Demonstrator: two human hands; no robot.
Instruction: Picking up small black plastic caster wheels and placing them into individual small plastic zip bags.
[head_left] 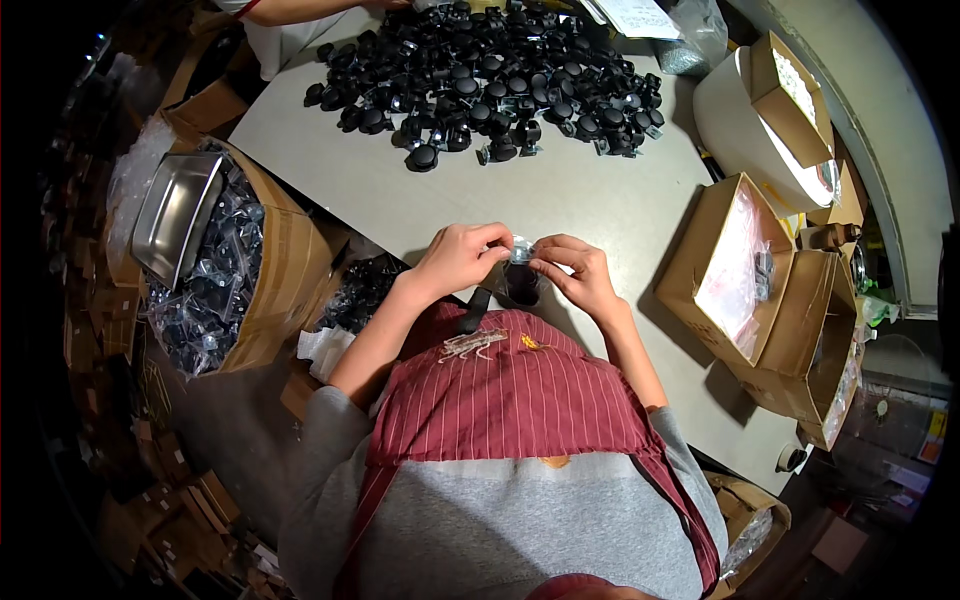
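At the table's near edge, both my hands pinch the top of a small clear plastic bag (522, 250). My left hand (462, 256) grips its left side between thumb and fingertips, and my right hand (578, 268) grips the right side. Below the fingers hangs a dark shape (521, 286), which seems to be inside the bag; its kind is hard to make out. Farther back on the table lies a big heap of black caster wheels (490, 90) with metal plates, out of reach of both hands at this moment.
On the right of the table (600, 200) stand open cardboard boxes (703, 310), one lined with clear plastic, beside a white bucket (715, 115). At left, a carton (290, 250) holds bagged dark parts and a metal tray (178, 215). Another person's arm (290, 10) reaches in at the far left.
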